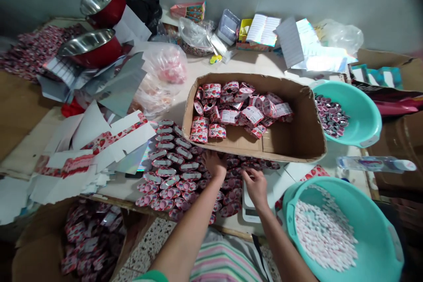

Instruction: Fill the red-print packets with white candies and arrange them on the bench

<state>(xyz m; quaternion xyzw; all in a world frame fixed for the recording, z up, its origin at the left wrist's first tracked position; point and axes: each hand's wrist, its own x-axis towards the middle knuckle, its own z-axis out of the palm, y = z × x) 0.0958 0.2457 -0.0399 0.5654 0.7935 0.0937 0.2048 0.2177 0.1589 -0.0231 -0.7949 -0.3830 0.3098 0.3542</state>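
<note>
Rows of small oval strawberry-print cartons (170,156) stand packed together on the table, many with their white or pink ends up. Over them lies my left hand (214,165), fingers stretched forward and apart, touching cartons by the near wall of a cardboard box (287,141); its fingertips are partly hidden. My right hand (257,185) is at the right end of the rows, above a white scale-like device (251,213). Its thumb and fingers are bent together, and anything between them is too small to make out. More printed cartons (253,114) lie loosely inside the box.
A turquoise basin (380,229) of small white-pink pieces stands at right, with another basin (366,116) of pinkish pieces behind. A bottle (370,164) lies between them. Flat printed card sheets (109,141) and red bowls (95,48) are at left. Below is a filled carton (36,246).
</note>
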